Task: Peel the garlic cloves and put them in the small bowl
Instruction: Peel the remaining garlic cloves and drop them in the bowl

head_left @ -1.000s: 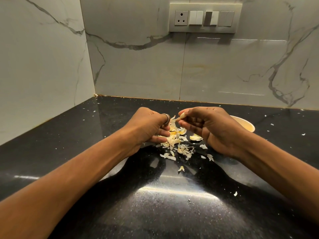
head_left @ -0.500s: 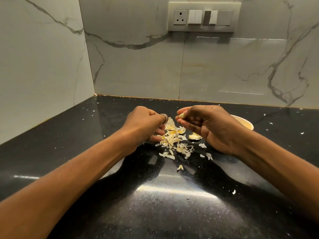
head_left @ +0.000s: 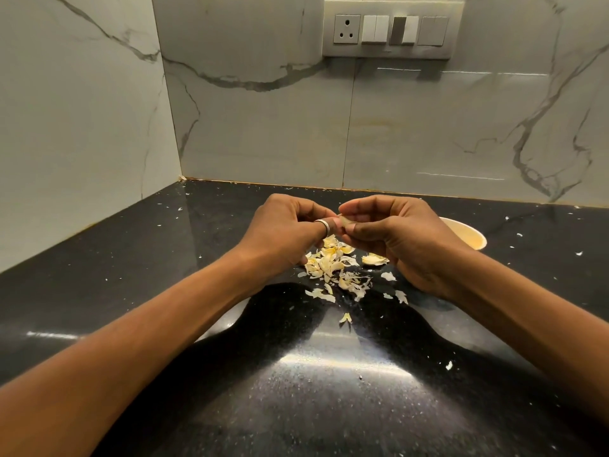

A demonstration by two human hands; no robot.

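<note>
My left hand (head_left: pixel 290 232), with a ring on one finger, and my right hand (head_left: pixel 402 239) meet above the black counter, fingertips touching. Between them a small garlic clove (head_left: pixel 342 222) is pinched, mostly hidden by the fingers. Under the hands lies a heap of pale garlic skins (head_left: pixel 333 268), with a larger yellowish piece (head_left: pixel 374 259) at its right. The small cream bowl (head_left: pixel 471 237) stands behind my right wrist, partly hidden, and what it holds does not show.
The black stone counter (head_left: pixel 313 390) runs into a corner of marble walls at left and back. Tiny skin flakes are scattered over it, some at the right (head_left: pixel 449 365). A switch panel with a socket (head_left: pixel 392 29) sits high on the back wall.
My left hand has risen from the skin heap and closed in on the clove in my right hand. Both hands now sit a little higher and closer together.
</note>
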